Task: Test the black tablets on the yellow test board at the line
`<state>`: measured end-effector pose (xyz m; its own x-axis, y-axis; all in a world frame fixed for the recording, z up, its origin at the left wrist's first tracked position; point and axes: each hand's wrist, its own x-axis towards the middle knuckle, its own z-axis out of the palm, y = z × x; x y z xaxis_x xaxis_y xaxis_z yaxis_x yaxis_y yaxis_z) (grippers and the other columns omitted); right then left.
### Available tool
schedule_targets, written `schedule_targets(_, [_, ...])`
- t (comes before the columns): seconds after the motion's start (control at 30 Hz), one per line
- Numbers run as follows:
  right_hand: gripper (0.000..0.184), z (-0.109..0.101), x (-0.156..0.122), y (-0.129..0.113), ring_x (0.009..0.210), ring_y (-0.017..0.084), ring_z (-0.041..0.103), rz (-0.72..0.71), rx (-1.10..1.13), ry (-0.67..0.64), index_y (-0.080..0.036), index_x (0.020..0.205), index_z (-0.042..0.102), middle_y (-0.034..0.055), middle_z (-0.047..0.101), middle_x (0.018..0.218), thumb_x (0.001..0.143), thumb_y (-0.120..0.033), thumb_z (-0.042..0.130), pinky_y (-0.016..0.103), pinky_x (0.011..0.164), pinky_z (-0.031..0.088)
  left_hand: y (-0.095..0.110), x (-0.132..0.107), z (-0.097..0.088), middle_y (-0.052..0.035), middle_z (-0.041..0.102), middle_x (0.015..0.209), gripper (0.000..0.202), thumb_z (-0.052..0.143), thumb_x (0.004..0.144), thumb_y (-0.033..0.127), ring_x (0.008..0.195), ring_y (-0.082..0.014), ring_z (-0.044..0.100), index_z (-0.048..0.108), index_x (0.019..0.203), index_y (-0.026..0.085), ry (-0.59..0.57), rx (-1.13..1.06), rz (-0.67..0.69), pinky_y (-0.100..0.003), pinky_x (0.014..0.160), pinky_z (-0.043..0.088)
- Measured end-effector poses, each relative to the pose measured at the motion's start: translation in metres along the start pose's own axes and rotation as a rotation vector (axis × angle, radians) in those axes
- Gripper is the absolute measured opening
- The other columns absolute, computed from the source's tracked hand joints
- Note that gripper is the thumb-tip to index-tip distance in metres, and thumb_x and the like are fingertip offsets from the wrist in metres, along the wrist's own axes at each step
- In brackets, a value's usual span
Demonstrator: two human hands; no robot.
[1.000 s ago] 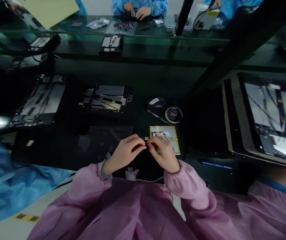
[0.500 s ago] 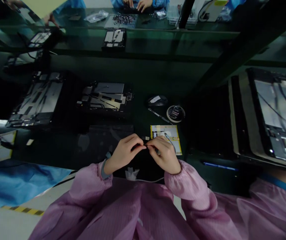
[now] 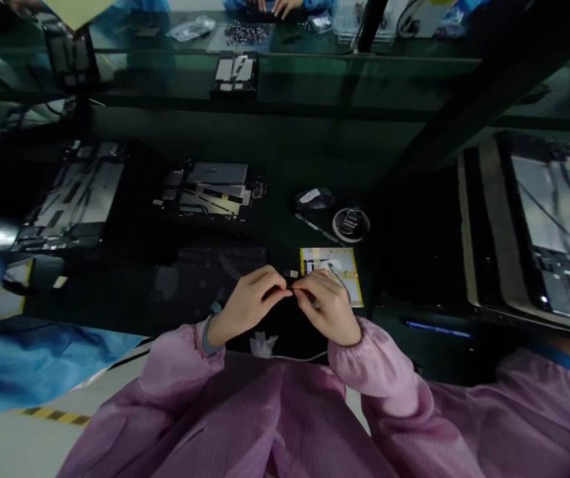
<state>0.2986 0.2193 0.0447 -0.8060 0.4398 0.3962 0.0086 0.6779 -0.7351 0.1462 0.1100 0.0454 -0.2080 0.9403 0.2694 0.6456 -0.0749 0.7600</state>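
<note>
My left hand [image 3: 255, 299] and my right hand [image 3: 329, 302] meet fingertip to fingertip above the dark bench. Both are closed in a pinch on a tiny dark piece [image 3: 290, 288] between them, too small to name. Under and beyond my right hand lies a yellow-edged battery pack [image 3: 352, 265], with a thin light-tipped tool [image 3: 333, 269] that seems to lie over it or in my right hand; I cannot tell which. A small pale tab [image 3: 293, 273] lies just past my fingertips. Left of my hands there is a flat dark panel [image 3: 200, 275].
Beyond my hands are an opened device [image 3: 215, 192], a computer mouse [image 3: 313, 198], a pen [image 3: 317, 228] and a round roll [image 3: 351, 225]. Stacked devices [image 3: 553, 212] rise at right, another stack [image 3: 73, 192] at left. A blue pen [image 3: 438, 329] lies right. Co-workers' sleeves [image 3: 26, 358] flank me.
My hands hold nearly the same pinch. At left, a co-worker's blue sleeve has come further into view, and a device at the upper left is now tilted up.
</note>
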Motion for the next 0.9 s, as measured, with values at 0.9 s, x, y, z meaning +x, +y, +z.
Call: schedule_targets(0.9, [0.017,0.0017,0.0039,0.0076,0.073,0.015,0.053,-0.044,-0.116,-0.051,-0.019,0.075,0.056,0.0010,0.059,0.071,0.087,-0.012,0.048,0.030,0.072,0.037,0.0008,0.0020,0.0025,0.0019,0.058,0.078,0.010,0.059,0.090,0.024,0.071,-0.0102,0.056,0.059,0.081,0.019,-0.081,-0.015,-0.056,-0.022,0.067,0.044])
